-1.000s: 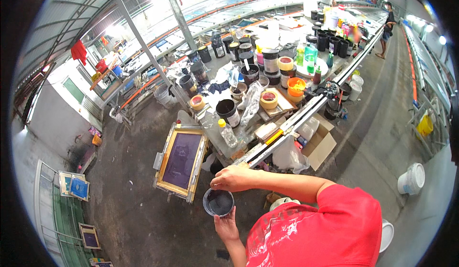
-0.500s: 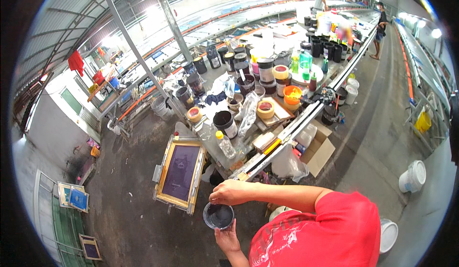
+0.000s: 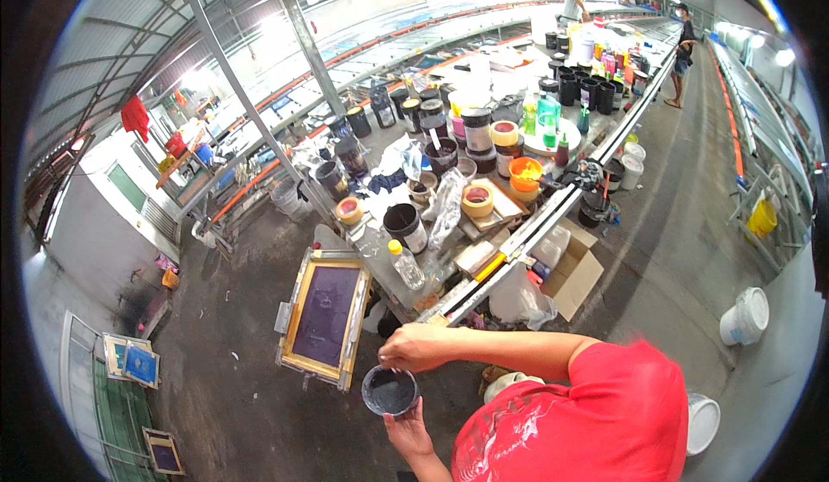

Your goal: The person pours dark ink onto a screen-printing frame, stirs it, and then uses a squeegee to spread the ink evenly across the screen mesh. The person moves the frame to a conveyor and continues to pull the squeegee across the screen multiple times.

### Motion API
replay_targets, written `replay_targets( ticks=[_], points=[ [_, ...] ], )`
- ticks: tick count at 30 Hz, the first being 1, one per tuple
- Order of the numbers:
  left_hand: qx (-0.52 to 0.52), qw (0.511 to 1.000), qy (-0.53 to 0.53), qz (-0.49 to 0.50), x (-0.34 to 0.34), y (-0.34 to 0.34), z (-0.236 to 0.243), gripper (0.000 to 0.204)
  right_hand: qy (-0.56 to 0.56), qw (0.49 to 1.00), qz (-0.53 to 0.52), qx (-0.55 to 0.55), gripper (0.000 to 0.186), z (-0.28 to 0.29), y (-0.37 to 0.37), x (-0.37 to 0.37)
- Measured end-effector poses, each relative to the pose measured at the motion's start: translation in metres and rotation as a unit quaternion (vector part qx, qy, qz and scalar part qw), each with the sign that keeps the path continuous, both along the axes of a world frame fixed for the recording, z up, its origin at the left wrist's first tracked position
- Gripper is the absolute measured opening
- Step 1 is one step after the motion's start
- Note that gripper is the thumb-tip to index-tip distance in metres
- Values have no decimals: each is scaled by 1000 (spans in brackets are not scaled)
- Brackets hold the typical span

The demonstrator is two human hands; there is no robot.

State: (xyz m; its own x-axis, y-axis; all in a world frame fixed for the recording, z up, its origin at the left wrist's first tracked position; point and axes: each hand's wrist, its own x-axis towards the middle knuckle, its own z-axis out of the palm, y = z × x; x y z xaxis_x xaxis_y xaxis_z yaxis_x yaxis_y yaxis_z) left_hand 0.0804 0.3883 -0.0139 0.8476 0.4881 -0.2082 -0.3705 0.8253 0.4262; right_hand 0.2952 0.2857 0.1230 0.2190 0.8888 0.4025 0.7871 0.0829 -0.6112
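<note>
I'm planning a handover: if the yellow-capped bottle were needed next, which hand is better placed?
Probably the right hand: it is by the rim of the bowl, nearer the yellow-capped bottle, while the left hand holds the bowl. Whether the right hand pinches anything is unclear.

The tub point(image 3: 390, 391) is before the table point(image 3: 373, 256), right of the framed screen point(image 3: 325, 314).
</note>
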Motion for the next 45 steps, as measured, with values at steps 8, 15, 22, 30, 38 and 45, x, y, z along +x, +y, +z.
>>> replay_targets(
  ticks=[8,15,22,30,38,45],
  points=[
    [35,999,-11,-10,8,-2,-4,62,35,993,36,109,19,-4,6,-10],
    [17,999,-50,12,12,1,14,58,-28,990,29,-134,13,25,-1,-17],
    [58,997,9,54,4,-9,30,50,39,997,-60,13,18,28,-5,-24],
    [34,996,13,80,5,-15,25,47,129,989,-29,-62,16,20,1,-35],
    [-3,996,27,82,1,-14,25,55,149,985,-14,-91,15,14,-3,-23],
    [13,997,46,59,-8,-8,13,54,100,994,-49,-24,15,7,6,-27]
  ],
)
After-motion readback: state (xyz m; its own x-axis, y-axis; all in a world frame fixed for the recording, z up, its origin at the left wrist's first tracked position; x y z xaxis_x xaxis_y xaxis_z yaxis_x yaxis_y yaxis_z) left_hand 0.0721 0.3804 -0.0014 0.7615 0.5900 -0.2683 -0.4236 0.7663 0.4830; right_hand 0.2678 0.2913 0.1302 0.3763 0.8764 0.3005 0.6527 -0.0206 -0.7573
